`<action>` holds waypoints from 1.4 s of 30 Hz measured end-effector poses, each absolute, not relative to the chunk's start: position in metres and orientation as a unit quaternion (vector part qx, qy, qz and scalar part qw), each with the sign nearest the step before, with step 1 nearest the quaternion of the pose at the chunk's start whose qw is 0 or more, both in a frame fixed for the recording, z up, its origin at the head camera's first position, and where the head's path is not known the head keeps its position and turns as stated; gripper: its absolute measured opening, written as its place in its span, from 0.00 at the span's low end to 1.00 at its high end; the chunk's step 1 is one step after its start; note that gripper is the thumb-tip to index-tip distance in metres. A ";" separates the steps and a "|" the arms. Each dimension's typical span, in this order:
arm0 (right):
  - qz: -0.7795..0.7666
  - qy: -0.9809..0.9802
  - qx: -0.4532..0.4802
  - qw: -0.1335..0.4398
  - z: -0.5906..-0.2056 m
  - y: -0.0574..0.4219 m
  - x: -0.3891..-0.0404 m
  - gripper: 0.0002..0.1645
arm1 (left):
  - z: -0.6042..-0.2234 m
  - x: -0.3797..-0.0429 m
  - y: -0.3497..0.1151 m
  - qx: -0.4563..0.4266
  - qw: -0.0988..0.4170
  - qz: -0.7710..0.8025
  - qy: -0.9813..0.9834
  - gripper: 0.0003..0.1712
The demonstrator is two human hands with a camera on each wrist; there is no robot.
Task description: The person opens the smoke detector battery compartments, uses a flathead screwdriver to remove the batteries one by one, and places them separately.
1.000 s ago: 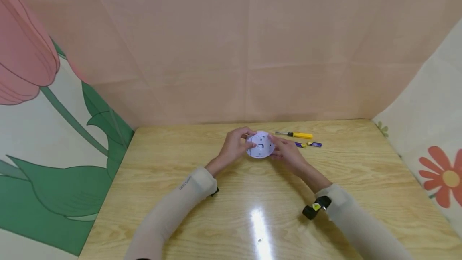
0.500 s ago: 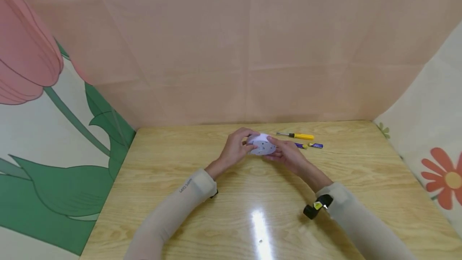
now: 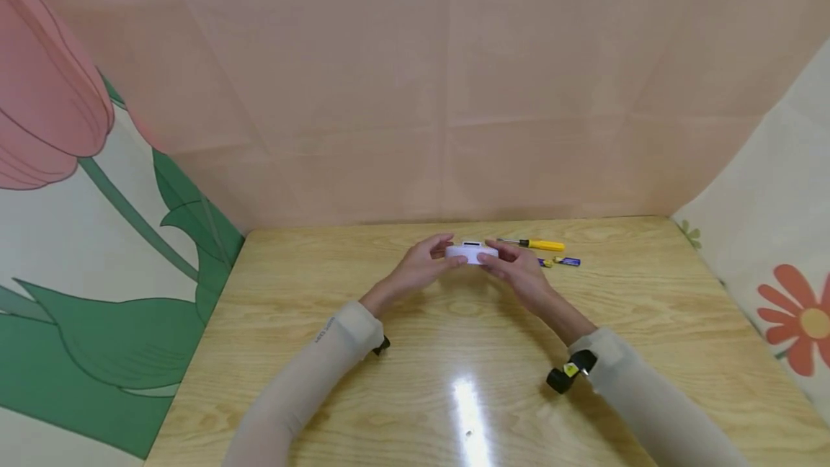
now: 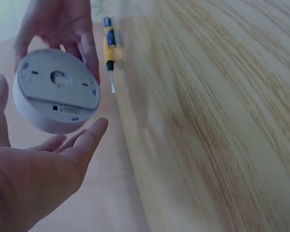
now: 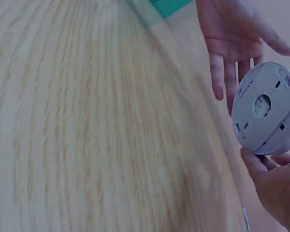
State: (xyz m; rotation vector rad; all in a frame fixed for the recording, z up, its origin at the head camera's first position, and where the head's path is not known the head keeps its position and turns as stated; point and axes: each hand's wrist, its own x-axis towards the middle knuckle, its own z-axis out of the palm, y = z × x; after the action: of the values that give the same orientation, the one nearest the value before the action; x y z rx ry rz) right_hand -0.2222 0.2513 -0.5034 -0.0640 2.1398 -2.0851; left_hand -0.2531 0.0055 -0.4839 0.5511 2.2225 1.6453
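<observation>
A round white smoke detector (image 3: 472, 255) is held above the far part of the table. Its flat back with slots and a round central opening shows in the left wrist view, where the detector (image 4: 58, 92) is tilted. My right hand (image 3: 524, 276) grips its rim, the thumb on the near side. My left hand (image 3: 416, 265) is beside its left edge with fingers spread. In the right wrist view the left hand (image 5: 237, 38) has nearly straight fingers, seemingly apart from the detector. Whether its thumb touches the casing is unclear in the head view.
A yellow-handled screwdriver (image 3: 546, 245) lies behind and right of the hands. A blue-and-yellow battery (image 3: 567, 261) lies in front of it, with another battery (image 3: 546, 263) partly hidden by the right hand. The wooden table (image 3: 311, 265) ends at a pink cloth backdrop (image 3: 363, 128).
The smoke detector has tipped from its flat slotted face toward the head camera to its side rim, with a dark slot on top. My left hand's fingers have loosened from it.
</observation>
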 end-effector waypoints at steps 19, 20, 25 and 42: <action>-0.581 0.797 -0.161 0.032 -0.516 0.257 -0.239 0.54 | -0.490 -0.265 0.000 0.182 0.182 0.562 0.786 0.51; -0.572 0.803 -0.166 0.032 -0.516 0.257 -0.241 0.55 | -0.491 -0.266 0.000 0.181 0.178 0.558 0.790 0.52; -0.542 0.816 -0.197 0.026 -0.520 0.256 -0.248 0.57 | -0.494 -0.269 0.001 0.187 0.156 0.536 0.808 0.55; -0.448 0.865 -0.224 0.001 -0.537 0.250 -0.261 0.54 | -0.506 -0.276 0.001 0.231 0.104 0.423 0.870 0.54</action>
State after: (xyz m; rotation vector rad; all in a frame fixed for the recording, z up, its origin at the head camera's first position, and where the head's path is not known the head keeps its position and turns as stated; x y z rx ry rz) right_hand -0.2611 0.2497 -0.5367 -0.7037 2.7166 -1.4061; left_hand -0.2755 0.0014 -0.5056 0.6812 2.5652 1.2471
